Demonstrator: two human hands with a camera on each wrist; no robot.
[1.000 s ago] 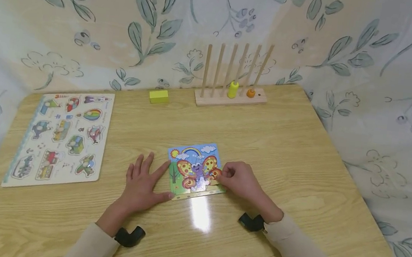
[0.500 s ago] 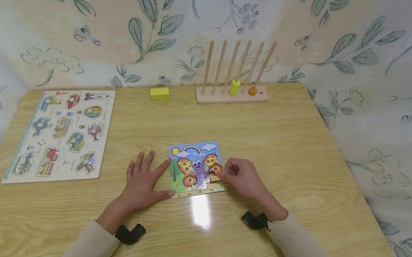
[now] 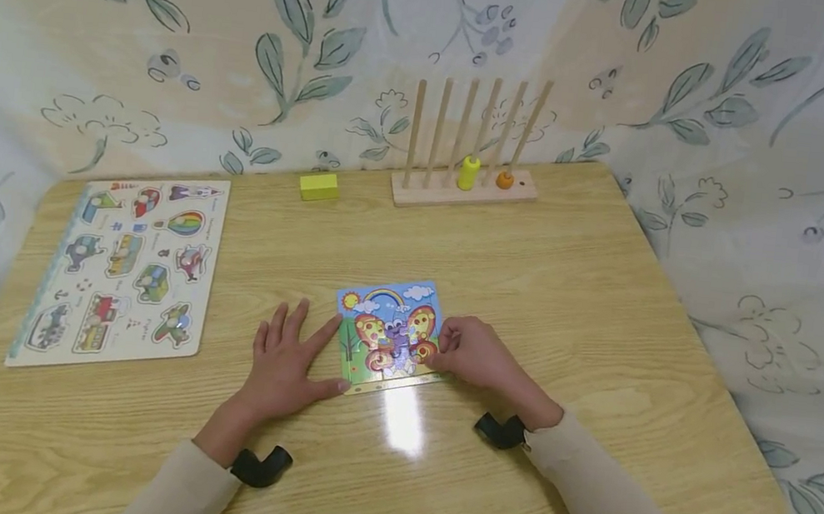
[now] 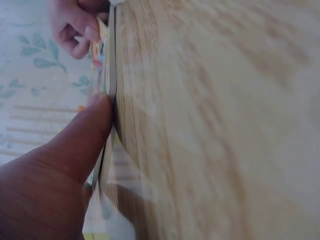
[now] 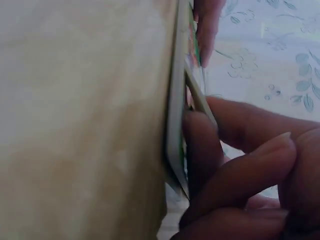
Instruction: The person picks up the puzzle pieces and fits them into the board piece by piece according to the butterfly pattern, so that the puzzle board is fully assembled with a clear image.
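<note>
A butterfly jigsaw puzzle in a thin tray-like board lies mid-table in the head view. My left hand is spread flat beside it, thumb and index fingertip at its left edge. In the left wrist view the thumb presses along the board's side. At the lower right of the picture, my right hand pinches a puzzle piece between thumb and finger. The right wrist view shows this piece tilted, its near end raised off the board. Fingers hide part of it.
At the left lies a white peg puzzle board with vehicle pictures. Near the back edge are a yellow block and a wooden peg rack carrying yellow and orange beads. A leaf-patterned cloth hangs behind the table.
My right hand has shifted slightly left and down with the puzzle piece. The dark gap under the piece, visible half a second ago, no longer shows. My left hand stays in place.
</note>
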